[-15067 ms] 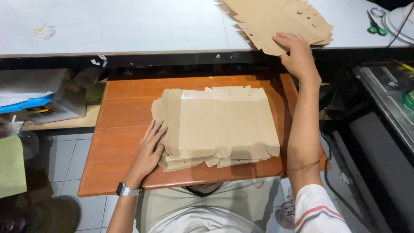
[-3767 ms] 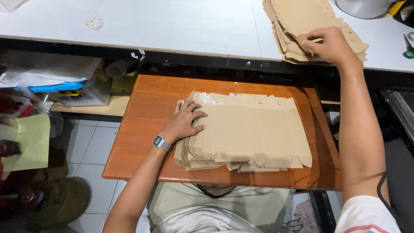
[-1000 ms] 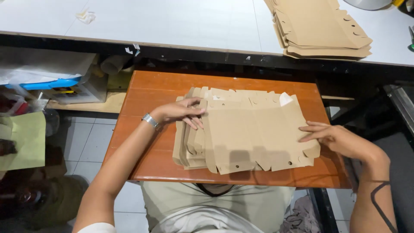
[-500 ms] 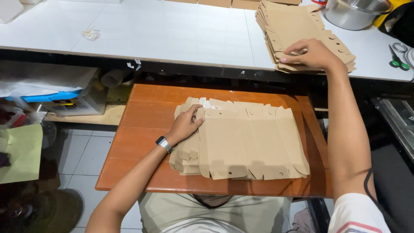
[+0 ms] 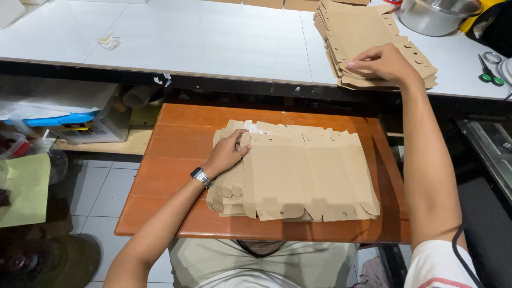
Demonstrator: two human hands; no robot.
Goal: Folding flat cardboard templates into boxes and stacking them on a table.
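Two flat cardboard stacks: left hand (image 5: pixel 228 153) presses the near stack (image 5: pixel 304 178), right fingers (image 5: pixel 368 65) pinch the far stack's (image 5: pixel 362 37) top sheet.

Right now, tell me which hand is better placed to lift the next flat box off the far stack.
Right hand: its fingers already rest on the far stack. The left hand presses the near pile.

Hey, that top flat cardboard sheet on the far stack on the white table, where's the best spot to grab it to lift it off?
Probably the near edge of the top sheet, coming from the front. The far stack is fanned there, so the flap edges stand apart and a thumb can slip under one. The right hand already rests at that edge; the left hand presses the lap-board pile.
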